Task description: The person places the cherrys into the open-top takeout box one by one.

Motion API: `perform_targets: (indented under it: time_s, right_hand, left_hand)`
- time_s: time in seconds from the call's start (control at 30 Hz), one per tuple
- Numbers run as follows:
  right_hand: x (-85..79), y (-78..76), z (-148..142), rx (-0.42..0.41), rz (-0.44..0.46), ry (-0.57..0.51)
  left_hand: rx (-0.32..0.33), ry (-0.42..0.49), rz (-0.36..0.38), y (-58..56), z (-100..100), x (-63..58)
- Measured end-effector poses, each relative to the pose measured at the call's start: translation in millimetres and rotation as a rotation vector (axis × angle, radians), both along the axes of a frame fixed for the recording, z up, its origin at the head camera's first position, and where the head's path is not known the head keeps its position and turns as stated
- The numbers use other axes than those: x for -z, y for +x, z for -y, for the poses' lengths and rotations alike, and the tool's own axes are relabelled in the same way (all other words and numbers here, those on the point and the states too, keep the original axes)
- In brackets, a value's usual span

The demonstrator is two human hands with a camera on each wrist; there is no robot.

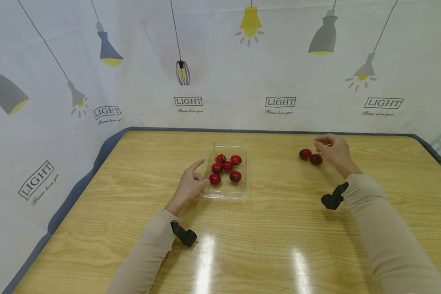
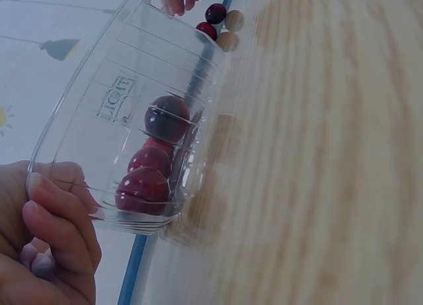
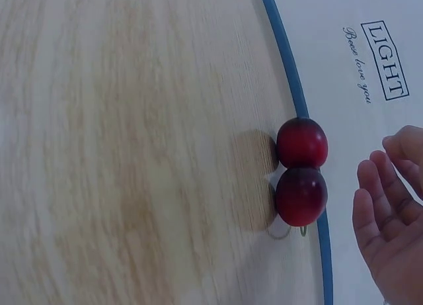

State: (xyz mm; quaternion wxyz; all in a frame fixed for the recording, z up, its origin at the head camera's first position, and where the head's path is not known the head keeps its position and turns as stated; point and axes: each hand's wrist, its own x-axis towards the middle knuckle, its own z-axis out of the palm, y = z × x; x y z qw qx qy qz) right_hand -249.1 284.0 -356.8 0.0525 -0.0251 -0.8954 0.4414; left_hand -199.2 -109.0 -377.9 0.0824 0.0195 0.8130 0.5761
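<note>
A clear plastic tray [image 1: 226, 196] with several dark red cherries [image 1: 228, 165] in it rests on the table. My left hand [image 1: 190, 183] is at the tray's left side and holds its rim between thumb and bent fingers, as the left wrist view shows. Two more cherries [image 3: 301, 171] lie side by side on the table to the right, thin stems showing under one of them. Just beyond this pair, my right hand [image 1: 334, 151] hovers with loosely bent fingers. In the right wrist view, a gap separates its fingertips [image 3: 365, 202] from the cherries.
The wooden table [image 1: 279, 228] ends at a dark blue edge [image 1: 279, 132] along the back. A white curtain [image 1: 228, 73] printed with lamps stands behind it and at the left. Black wrist cameras [image 1: 183, 234] sit on both sleeves.
</note>
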Motion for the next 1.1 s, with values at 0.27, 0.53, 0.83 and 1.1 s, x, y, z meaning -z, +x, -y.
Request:
perform_targets:
  time_s: [0.27,0.53,0.83,1.1]
  right_hand:
    - [1.2,2.4,-10.3,-0.032,0.014,0.078]
    - [6.6,1.9,-20.7,-0.049,0.031,0.069]
    - [13.6,2.3,-26.1,-0.036,0.053,0.035]
    - [16.4,4.1,-26.4,-0.03,0.103,0.034]
  left_hand:
    - [0.001,-0.013,0.003,0.1,-0.5,-1.3]
    - [-0.005,-0.035,-0.006,-0.1,-0.2,-1.7]
    - [-0.002,-0.037,-0.003,-1.2,0.7,-0.8]
    - [-0.003,-0.028,-0.002,-0.3,0.4,-2.2]
